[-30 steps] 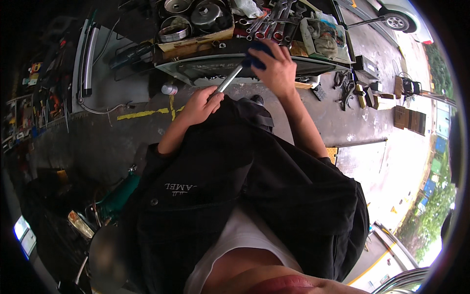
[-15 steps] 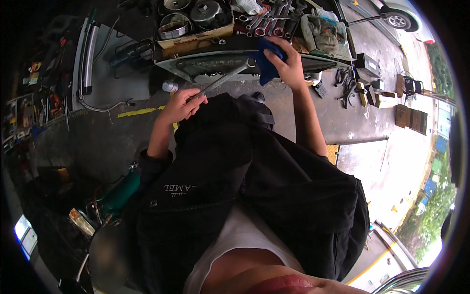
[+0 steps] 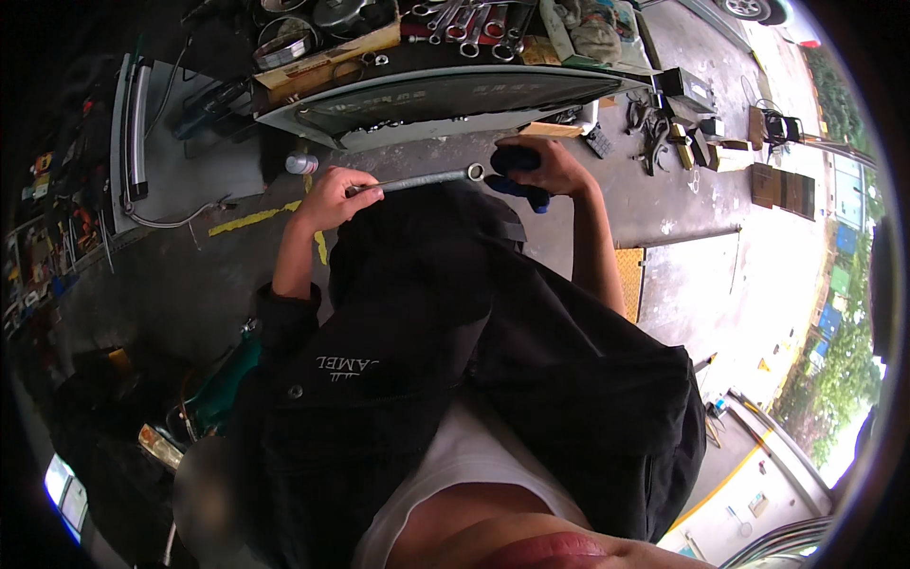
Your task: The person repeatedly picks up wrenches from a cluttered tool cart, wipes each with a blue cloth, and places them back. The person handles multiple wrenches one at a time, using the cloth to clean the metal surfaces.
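Note:
My left hand is closed round one end of a long grey wrench, held nearly level in front of my body. Its ring end points right, toward my right hand. That hand grips a dark blue cloth, bunched between the fingers, with a fold hanging below. Cloth and ring end are very close; whether they touch I cannot tell. Beyond my hands, several more wrenches lie on the cart's top.
Ahead stands a tool cart carrying a cardboard box of round metal parts and a tray of rags. A white spray can stands on the floor at left. Dark metal parts and boxes lie at right.
My right hand has drawn the cloth back from the cart's edge toward my body. The wrench has swung from slanting to nearly level, and the cart sits higher in view.

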Demonstrator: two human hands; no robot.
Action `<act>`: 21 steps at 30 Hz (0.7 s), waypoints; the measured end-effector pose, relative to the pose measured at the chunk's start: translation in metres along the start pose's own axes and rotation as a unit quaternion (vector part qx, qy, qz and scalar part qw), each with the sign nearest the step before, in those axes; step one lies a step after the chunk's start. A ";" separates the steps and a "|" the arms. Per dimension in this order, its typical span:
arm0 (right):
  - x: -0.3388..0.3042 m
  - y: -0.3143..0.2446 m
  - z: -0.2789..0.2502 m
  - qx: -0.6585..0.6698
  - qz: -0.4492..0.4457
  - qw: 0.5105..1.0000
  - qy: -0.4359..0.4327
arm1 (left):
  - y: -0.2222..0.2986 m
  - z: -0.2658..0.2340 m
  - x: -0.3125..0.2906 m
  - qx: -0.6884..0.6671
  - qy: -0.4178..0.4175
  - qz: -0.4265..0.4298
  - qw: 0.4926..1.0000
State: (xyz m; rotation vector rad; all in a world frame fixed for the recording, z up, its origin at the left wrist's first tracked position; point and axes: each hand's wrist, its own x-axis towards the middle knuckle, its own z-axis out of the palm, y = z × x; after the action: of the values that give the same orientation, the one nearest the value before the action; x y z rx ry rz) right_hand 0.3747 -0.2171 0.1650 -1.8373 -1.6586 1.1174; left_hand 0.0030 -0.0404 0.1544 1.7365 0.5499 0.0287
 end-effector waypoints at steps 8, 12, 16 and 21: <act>-0.047 0.017 0.011 -0.008 -0.068 0.997 0.028 | 0.021 0.050 0.005 0.014 0.038 0.044 0.998; -0.092 0.010 0.023 0.085 -0.034 0.996 0.014 | 0.039 0.093 -0.005 -0.010 0.024 0.017 1.000; -0.148 0.023 0.039 0.193 -0.043 0.978 0.063 | 0.055 0.149 -0.019 -0.055 0.032 -0.004 0.998; -0.199 0.043 0.059 0.287 -0.027 0.955 0.066 | 0.052 0.218 -0.042 -0.100 0.067 -0.011 0.993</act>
State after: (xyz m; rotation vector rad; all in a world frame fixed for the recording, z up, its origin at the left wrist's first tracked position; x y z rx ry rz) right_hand 0.3624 -0.4280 0.1535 -1.4434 -1.1382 1.2562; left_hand 0.0518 -0.2633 0.1605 1.5391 0.6425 0.1797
